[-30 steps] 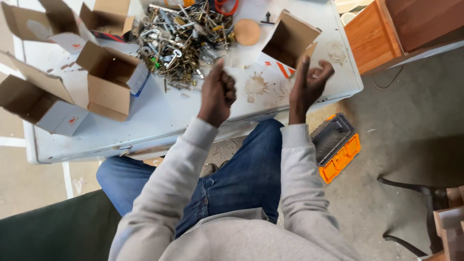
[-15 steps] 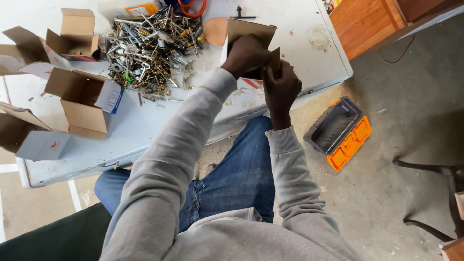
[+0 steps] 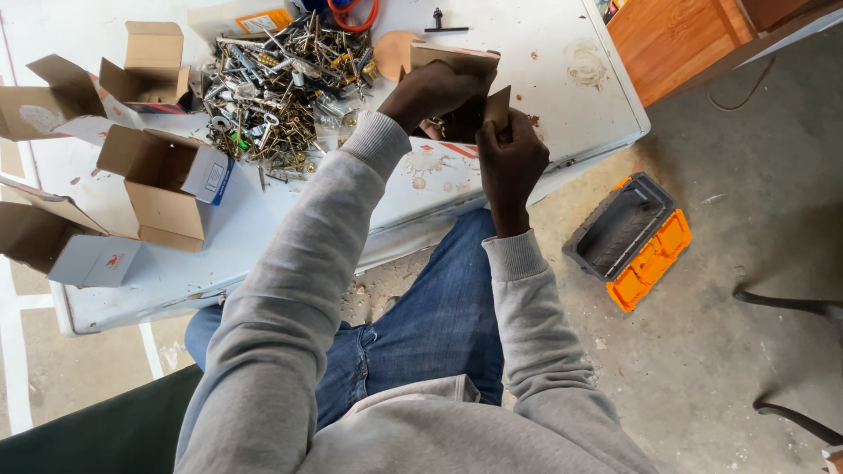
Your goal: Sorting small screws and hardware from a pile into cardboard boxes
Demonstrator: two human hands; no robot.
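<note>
Below your knees lies bare concrete floor (image 3: 738, 351), an orange-and-grey case (image 3: 630, 239) open on it. Over the stained white desk (image 3: 562, 105), your left hand (image 3: 435, 88) and right hand (image 3: 509, 158) each grip the small brown box (image 3: 457, 61), pinching its flaps. Beyond sits the hardware pile (image 3: 281, 79).

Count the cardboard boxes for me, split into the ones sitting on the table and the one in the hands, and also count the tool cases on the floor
Open cardboard boxes resting on the white table: 4
Cardboard box held by the left hand and right hand: 1
Orange and grey tool case open on the floor: 1
Total: 6
</note>
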